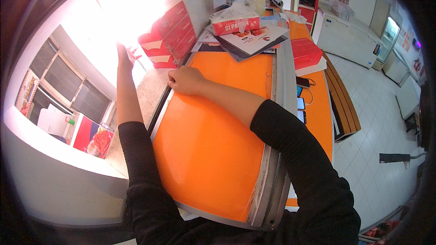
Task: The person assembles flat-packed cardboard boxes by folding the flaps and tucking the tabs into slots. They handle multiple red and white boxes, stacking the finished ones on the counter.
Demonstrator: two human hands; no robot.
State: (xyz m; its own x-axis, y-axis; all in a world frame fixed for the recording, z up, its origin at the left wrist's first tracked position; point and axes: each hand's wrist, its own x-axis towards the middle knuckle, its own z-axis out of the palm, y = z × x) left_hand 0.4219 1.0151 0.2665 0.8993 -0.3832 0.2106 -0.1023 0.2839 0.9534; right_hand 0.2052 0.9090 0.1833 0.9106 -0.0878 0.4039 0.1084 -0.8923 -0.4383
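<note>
Work looks to be at a reaching step: the left hand (127, 59) is stretched out beyond the left edge of the surface (213, 149), beside the near end of the red boxes (175, 31). Glare washes out its fingers, so I cannot tell how far that grip is open, or whether it touches or holds anything. The right hand (187, 80) lies at the surface's left edge, toward the far left corner; its grip is curled into a loose fist, and whether anything is inside does not show. As I judge it, a next move on the boxes calls for the left fingers to be squared to a box's near end before any pull. The red boxes stand stacked on the pale ledge (152, 81), just outside the surface's far left corner. They are bright red with light markings, cream curved patches showing on the lower near ends, and the pile looks fairly even.
</note>
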